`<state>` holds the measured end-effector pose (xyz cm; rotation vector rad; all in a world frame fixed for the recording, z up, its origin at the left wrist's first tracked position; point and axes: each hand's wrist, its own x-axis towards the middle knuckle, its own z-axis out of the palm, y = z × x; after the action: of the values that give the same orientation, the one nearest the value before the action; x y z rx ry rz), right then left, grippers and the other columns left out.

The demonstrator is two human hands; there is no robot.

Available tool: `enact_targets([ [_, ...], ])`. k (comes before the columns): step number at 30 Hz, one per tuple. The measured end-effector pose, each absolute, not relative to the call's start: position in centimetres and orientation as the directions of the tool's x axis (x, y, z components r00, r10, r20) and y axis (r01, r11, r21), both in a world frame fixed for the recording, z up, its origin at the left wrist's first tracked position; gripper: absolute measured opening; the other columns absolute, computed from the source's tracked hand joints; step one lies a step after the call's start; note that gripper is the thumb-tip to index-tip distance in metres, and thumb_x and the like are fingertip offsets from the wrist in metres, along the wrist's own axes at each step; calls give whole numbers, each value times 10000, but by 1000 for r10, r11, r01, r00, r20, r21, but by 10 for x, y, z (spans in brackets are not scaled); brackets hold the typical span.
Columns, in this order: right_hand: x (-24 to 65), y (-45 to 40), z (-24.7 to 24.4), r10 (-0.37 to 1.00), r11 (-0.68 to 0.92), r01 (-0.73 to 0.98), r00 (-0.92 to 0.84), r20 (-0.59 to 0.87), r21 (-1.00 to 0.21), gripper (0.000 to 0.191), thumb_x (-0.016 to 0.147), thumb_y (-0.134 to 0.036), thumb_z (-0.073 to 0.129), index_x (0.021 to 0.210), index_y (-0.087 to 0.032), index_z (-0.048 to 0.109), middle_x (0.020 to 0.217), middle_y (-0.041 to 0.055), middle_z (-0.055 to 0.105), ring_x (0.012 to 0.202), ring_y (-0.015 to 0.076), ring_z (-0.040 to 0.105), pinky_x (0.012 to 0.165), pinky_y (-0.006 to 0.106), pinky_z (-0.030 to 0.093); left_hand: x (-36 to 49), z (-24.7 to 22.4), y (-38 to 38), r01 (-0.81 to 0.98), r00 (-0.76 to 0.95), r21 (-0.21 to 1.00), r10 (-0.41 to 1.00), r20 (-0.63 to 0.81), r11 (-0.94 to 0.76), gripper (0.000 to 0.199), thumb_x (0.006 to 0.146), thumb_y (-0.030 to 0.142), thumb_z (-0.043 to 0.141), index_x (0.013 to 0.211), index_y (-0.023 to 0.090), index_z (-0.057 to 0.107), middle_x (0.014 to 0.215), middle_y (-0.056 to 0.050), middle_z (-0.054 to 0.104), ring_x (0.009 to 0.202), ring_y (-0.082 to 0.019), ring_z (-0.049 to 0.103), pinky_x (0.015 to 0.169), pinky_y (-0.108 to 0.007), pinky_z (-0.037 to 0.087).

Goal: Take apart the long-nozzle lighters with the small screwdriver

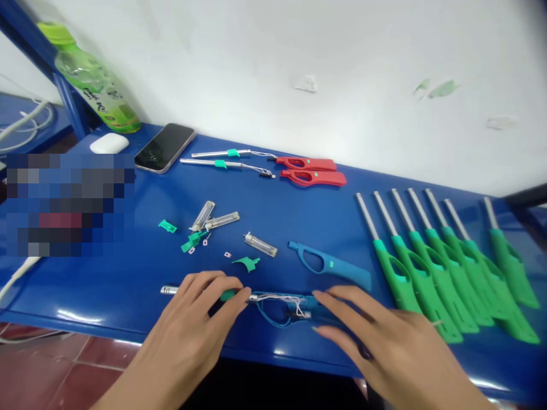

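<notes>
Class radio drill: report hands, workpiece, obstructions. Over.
Left hand on silver tube; right hand at blue casing; white wires over casing, possibly in the way.

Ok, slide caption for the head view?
Left hand on silver tube, right hand at blue casing, green lighters at right.

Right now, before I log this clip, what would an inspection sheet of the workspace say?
Surface: glossy blue tabletop.
Workpieces: blue lighter shell, metal tube and white wires at the hands; second blue shell, two red shells, clear fuel tanks, green lighters.
Clutter: drink bottle, smartphone, rounded white object, far left.
Left hand: fingers around the metal tube.
Right hand: at the blue lighter shell, grip unclear.
Cables: white cable at left edge.
Surroundings: white wall, paper scraps on it.
</notes>
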<state>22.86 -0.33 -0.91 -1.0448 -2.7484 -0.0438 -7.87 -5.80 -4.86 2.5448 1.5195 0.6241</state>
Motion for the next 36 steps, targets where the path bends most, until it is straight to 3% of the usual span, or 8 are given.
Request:
enact_targets([
  [5,229,-12,-34,741,667,732,-634,221,-136,375,1141,-426,420,1261,-258,734,1151,31,786,728,187,813,446,327,582,-78,-38,-56,795,438,307,845,308,-524,449,989,-59,404,1267,173,670,1246,-68,670,1181,-204,571,1033,-383,439],
  [10,231,-15,-37,763,645,736,-603,234,-206,323,1132,-405,457,1288,-269,704,1177,20,773,604,162,766,451,346,609,-76,-38,-59,808,438,302,858,267,-506,432,1010,-12,415,1291,202,663,1265,-28,695,1164,-195,594,1052,-360,418],
  [16,231,-15,-37,765,643,729,-598,239,-234,334,1134,-412,444,1265,-260,711,1151,23,779,649,173,789,462,332,614,-70,-35,-56,800,419,384,888,191,-460,523,1015,-15,446,1477,209,543,1261,-39,634,1137,-157,583,1097,-349,395],
  [22,230,-16,-38,767,640,733,-594,242,-231,360,1137,-414,432,1259,-248,727,1151,39,782,595,157,765,443,316,580,-58,-28,-48,788,369,416,890,270,-453,173,1075,164,546,1197,242,640,1098,-9,649,985,-160,594,948,-330,462],
  [29,231,-16,-43,757,652,726,-602,255,-220,374,1136,-405,427,1256,-238,739,1131,40,782,505,151,715,373,332,519,-42,-15,-45,788,339,439,899,277,-432,190,1028,109,498,1076,250,616,968,45,674,917,-112,636,940,-289,481],
  [34,229,-13,-44,746,661,720,-599,292,-212,411,1148,-391,384,1223,-230,755,1108,47,790,440,123,672,339,309,478,-61,2,-35,810,342,408,904,256,-422,212,1021,139,543,1159,281,622,1107,5,689,1025,-152,669,893,-311,553],
  [36,228,-12,-44,740,667,714,-602,300,-211,439,1155,-384,354,1205,-225,760,1092,50,793,431,120,672,324,302,464,-75,16,-19,799,352,387,880,318,-460,189,1015,174,577,1135,311,628,1080,12,694,931,-159,670,800,-326,560],
])
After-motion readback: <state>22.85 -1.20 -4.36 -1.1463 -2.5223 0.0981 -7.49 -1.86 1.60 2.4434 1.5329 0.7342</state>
